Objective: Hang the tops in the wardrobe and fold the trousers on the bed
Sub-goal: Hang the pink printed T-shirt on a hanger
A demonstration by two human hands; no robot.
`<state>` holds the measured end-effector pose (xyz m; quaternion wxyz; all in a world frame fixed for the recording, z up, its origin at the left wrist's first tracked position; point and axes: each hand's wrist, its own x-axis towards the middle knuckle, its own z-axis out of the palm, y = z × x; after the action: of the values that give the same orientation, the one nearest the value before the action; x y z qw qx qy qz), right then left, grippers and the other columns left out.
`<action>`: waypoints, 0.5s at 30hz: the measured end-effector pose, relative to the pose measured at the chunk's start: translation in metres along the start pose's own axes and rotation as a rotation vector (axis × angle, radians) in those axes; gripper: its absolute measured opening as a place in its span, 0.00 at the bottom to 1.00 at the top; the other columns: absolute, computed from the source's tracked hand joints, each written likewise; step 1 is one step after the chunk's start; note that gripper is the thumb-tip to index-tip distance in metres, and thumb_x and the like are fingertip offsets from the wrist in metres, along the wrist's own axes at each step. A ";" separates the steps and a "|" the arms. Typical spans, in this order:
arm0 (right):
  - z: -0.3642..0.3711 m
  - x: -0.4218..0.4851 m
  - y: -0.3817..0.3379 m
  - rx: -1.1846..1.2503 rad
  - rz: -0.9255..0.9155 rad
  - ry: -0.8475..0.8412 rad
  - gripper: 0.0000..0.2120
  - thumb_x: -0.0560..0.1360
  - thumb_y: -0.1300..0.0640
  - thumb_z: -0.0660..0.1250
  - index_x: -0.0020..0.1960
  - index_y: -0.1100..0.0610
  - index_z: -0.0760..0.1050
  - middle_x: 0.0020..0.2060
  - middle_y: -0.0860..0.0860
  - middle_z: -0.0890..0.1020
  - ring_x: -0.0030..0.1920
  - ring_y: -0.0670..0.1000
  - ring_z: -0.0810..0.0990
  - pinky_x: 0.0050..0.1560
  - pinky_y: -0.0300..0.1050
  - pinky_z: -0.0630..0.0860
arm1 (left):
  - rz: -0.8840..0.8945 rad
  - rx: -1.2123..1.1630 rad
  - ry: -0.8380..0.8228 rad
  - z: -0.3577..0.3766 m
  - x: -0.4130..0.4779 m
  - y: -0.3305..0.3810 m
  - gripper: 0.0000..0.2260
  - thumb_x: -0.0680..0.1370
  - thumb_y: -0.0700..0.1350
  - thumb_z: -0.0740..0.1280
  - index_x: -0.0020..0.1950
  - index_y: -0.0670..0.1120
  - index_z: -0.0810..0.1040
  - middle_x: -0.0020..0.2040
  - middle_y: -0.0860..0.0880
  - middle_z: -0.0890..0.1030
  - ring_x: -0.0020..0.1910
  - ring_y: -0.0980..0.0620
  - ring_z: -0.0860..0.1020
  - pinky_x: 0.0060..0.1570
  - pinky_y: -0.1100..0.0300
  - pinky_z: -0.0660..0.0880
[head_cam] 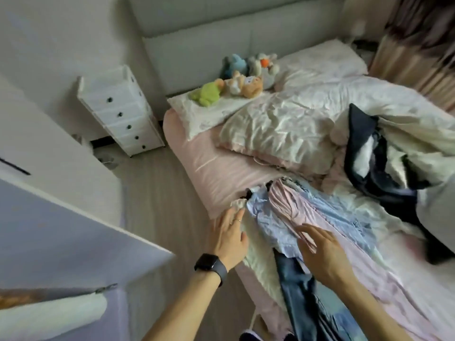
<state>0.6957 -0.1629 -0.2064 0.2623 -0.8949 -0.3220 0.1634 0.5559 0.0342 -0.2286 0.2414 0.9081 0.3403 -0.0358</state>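
- Plainly the bed (pixel 216 173) is the largest thing: a smooth pink sheet, with the task's clothes heaped on its near edge.
- Left of it stands what I take for the wardrobe (pixel 61 230), made of flat, hard, pale panels.
- Three tops overlap: a finely ribbed pink top (pixel 290 207), a crinkled light-blue shirt (pixel 266 225) and a soft cream garment (pixel 258 257) at the bed's edge.
- Stiff denim trousers (pixel 295 286) lie partly under them, unfolded.
- Judging by this, the step in hand is choosing a top to hang.
- The left hand (pixel 229 239), just beside the cream garment, has its grip wide open, fingers straight, holding nothing.
- The right hand (pixel 322 252) is over the blue shirt, its grip loosely spread and empty.
- Next calls for pinching one thin layer only, perhaps near the small black pieces (pixel 248 193), possibly hanger necks.
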 end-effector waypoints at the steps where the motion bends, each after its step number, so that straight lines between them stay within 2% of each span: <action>1: -0.004 0.000 0.015 0.001 0.039 0.010 0.14 0.77 0.60 0.71 0.62 0.52 0.81 0.62 0.49 0.82 0.63 0.58 0.77 0.63 0.49 0.71 | 0.034 0.006 -0.036 0.010 0.014 0.009 0.29 0.78 0.48 0.61 0.79 0.51 0.60 0.78 0.48 0.61 0.75 0.45 0.61 0.74 0.47 0.60; 8: -0.009 0.013 0.097 -0.018 0.269 -0.017 0.16 0.79 0.53 0.68 0.67 0.48 0.76 0.66 0.47 0.79 0.66 0.56 0.73 0.64 0.49 0.70 | 0.143 0.147 -0.211 0.063 0.076 0.056 0.29 0.80 0.52 0.60 0.80 0.53 0.58 0.79 0.50 0.58 0.77 0.47 0.59 0.75 0.50 0.59; 15: 0.050 0.068 0.148 -0.015 0.393 -0.121 0.21 0.79 0.48 0.67 0.71 0.49 0.72 0.68 0.50 0.77 0.65 0.58 0.73 0.62 0.50 0.70 | 0.136 0.208 -0.341 0.127 0.145 0.037 0.28 0.82 0.54 0.57 0.81 0.53 0.54 0.81 0.50 0.53 0.78 0.47 0.56 0.75 0.50 0.58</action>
<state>0.7952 -0.1967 -0.3402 0.1990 -0.9310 -0.1573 0.2624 0.7025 0.0381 -0.3588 0.2023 0.9299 0.2269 -0.2073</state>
